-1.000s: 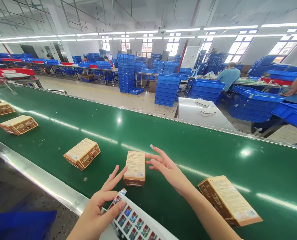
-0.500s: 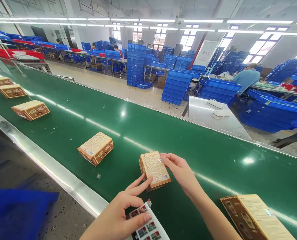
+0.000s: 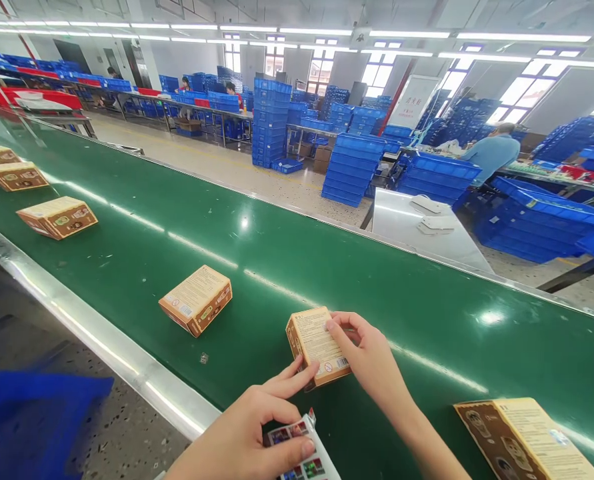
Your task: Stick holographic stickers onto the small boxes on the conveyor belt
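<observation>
Along the left, a metal rail borders the green belt, and farther in lies a neighbouring box, with a strip of belt between it and your work. Next, your left hand has its thumb closed over a label sheet, while its outstretched fingertips touch the left side of the working box. That box rests on the belt between your hands, printed face up; brace it firmly so it should not turn, and hold the sheet low so its raised corner won't brush the carton. Your right hand sets its thumb on the top face by the right edge, fingers curled; whether they pinch anything, you cannot tell. Press squarely and evenly there. Just beyond your right forearm sits another box, so an outward elbow could knock it; the belt's far side seems to offer more room.
</observation>
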The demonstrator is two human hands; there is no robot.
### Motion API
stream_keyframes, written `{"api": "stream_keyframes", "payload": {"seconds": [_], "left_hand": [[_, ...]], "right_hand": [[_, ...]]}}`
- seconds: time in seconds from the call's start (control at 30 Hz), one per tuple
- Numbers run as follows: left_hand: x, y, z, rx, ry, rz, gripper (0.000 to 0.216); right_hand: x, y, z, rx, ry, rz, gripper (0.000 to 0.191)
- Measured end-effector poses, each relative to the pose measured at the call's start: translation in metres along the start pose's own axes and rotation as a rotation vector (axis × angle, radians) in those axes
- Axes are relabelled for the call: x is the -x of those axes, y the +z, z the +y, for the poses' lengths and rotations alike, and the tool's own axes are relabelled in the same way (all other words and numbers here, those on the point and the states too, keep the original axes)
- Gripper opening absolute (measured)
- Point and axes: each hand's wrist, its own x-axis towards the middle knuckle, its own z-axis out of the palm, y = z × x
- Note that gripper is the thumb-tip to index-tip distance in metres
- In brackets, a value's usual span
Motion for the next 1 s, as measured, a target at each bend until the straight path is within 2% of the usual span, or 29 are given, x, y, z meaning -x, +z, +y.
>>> {"api": "stream_keyframes", "payload": {"seconds": [0.13,0.23,0.4,0.57,0.63,0.7,0.77,0.83,1.0], "left_hand": [[-0.004,0.005,0.002,0.01,0.026,-0.013,0.03],[-0.007,0.009,0.001,0.006,0.026,-0.046,0.031],[-0.012,0.013,0.004,0.021,0.04,-0.08,0.029],[-0.006,0.012,0.015,-0.003,0.032,0.005,0.027],[-0.001,0.011,0.017,-0.04,-0.027,0.046,0.032],[0.004,0.01,0.019,-0.09,-0.091,0.075,0.038],[0.006,0.01,0.021,-0.122,-0.11,0.093,0.04],[0.007,0.01,0.022,-0.115,-0.097,0.097,0.04],[0.006,0.011,0.023,-0.097,-0.076,0.075,0.037]], "right_hand": [[0.01,0.002,-0.002,0.129,-0.054,0.111,0.028],[0.013,0.001,-0.002,0.175,-0.039,0.168,0.026],[0.0,-0.015,0.007,0.192,-0.003,0.237,0.046],[0.005,-0.035,0.0,0.238,-0.075,0.216,0.029],[0.02,-0.037,-0.013,0.247,-0.184,0.129,0.022],[0.039,-0.036,-0.029,0.235,-0.328,-0.065,0.021],[0.055,-0.032,-0.041,0.217,-0.389,-0.249,0.02],[0.064,-0.028,-0.048,0.215,-0.365,-0.341,0.018],[0.066,-0.019,-0.048,0.191,-0.254,-0.43,0.016]]}}
